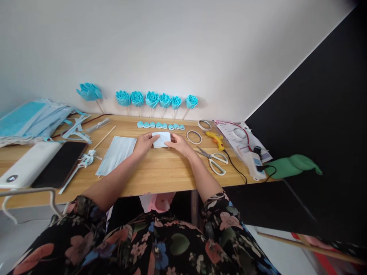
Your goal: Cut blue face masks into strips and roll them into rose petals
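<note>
Between my two hands is a small pale-blue square of mask fabric [161,139], raised just over the wooden table. My left hand [145,142] pinches its left edge, thumb on top. On the other side, my right hand [178,143] grips the right edge with thumb and fingers. A flat pleated face mask [117,152] lies beside my left forearm. Behind the square runs a row of small rolled light-blue pieces [158,125]. To the right of my right hand lie open scissors [213,157] with white handles.
Blue fabric roses on sticks [152,99] lean against the wall. A yellow glue gun [217,140], tape rolls [194,137] and a power strip [254,165] are at right. Masks [31,120], a black phone [59,164] and a white power bank [30,163] lie at left.
</note>
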Demonstrator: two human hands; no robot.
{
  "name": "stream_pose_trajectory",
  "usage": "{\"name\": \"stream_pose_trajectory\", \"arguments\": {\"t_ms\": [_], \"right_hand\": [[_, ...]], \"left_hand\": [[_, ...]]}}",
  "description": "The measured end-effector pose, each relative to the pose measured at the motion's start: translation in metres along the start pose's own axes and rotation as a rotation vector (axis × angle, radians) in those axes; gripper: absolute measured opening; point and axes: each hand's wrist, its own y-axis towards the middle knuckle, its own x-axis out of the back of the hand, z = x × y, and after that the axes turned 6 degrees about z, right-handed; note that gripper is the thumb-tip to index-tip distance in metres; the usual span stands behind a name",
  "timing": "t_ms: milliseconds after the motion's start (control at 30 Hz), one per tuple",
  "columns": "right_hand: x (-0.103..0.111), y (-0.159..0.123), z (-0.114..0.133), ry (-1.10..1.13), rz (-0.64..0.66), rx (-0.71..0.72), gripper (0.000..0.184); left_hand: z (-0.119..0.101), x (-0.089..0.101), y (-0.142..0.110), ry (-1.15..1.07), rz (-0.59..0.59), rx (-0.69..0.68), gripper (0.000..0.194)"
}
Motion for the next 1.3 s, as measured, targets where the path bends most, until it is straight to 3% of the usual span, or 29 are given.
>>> {"name": "stream_pose_trajectory", "arguments": {"t_ms": [167, 333, 467, 567, 667, 700, 767, 833, 900, 1033, 1200, 1300], "right_hand": [[0.001, -0.002, 0.004, -0.008, -0.047, 0.035, 0.052], [0.0, -0.001, 0.004, -0.097, -0.221, 0.048, 0.042], [0.008, -0.001, 0.001, -0.175, -0.274, 0.006, 0.032], [0.014, -0.002, -0.002, -0.305, -0.222, -0.07, 0.023], [0.016, -0.003, -0.003, -0.422, -0.143, -0.13, 0.017], [0.016, -0.004, -0.002, -0.471, -0.118, -0.153, 0.016], [0.013, -0.005, 0.001, -0.61, -0.092, -0.181, 0.018], [0.009, -0.005, 0.005, -0.782, -0.108, -0.189, 0.018], [0.005, -0.004, 0.007, -0.915, -0.135, -0.199, 0.018], [0.003, -0.005, 0.009, -0.988, -0.142, -0.227, 0.017], [0.016, -0.01, 0.013, -0.911, -0.313, -0.121, 0.017], [0.019, -0.01, 0.012, -0.637, -0.19, 0.004, 0.015]], "left_hand": [[0.004, 0.003, 0.002, 0.065, -0.002, -0.007, 0.049], [0.002, 0.0, -0.001, 0.185, 0.119, -0.008, 0.035], [-0.002, -0.003, -0.005, 0.262, 0.264, 0.06, 0.067], [-0.009, -0.002, -0.008, 0.33, 0.374, 0.114, 0.092], [-0.019, 0.003, -0.011, 0.404, 0.489, 0.167, 0.103], [-0.022, 0.006, -0.01, 0.441, 0.484, 0.167, 0.099], [-0.023, 0.011, -0.008, 0.54, 0.36, 0.099, 0.079], [-0.017, 0.012, -0.005, 0.641, 0.186, -0.036, 0.055], [-0.006, 0.01, -0.003, 0.754, 0.123, -0.209, 0.036], [0.019, -0.001, -0.002, 1.031, 0.384, -0.472, 0.021], [0.027, -0.001, -0.002, 1.142, 0.478, -0.478, 0.021], [0.025, 0.002, -0.003, 1.116, 0.504, -0.481, 0.023]]}}
